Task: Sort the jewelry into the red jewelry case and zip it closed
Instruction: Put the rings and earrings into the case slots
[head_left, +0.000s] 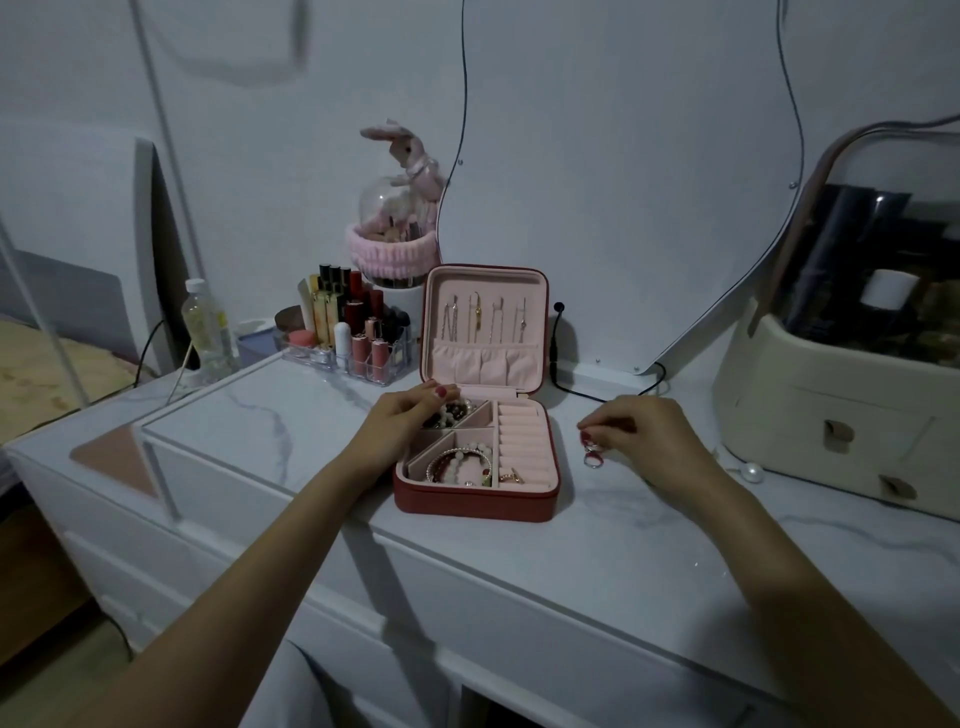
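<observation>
The red jewelry case (470, 503) lies open on the marble dresser top, its lid upright with several necklaces (483, 319) hanging inside. Bead bracelets (462, 462) fill the front left compartment, a small gold piece (511, 476) lies beside them, and the pink ring rolls (522, 441) run along the right side. My left hand (402, 421) rests at the case's back left corner, fingers curled on a dark bead bracelet (457, 411) in the rear compartment. My right hand (641, 441), to the right of the case, pinches a small dangling earring (589, 451) just above the table.
A clear lipstick organizer (353, 338) and a plastic bottle (205, 332) stand behind left. A pink-banded dome with a plush rabbit (397, 208) is behind the case. A cream cosmetic box (841, 395) sits right, with a pearl piece (750, 473) before it. A black cable (582, 389) runs along the wall.
</observation>
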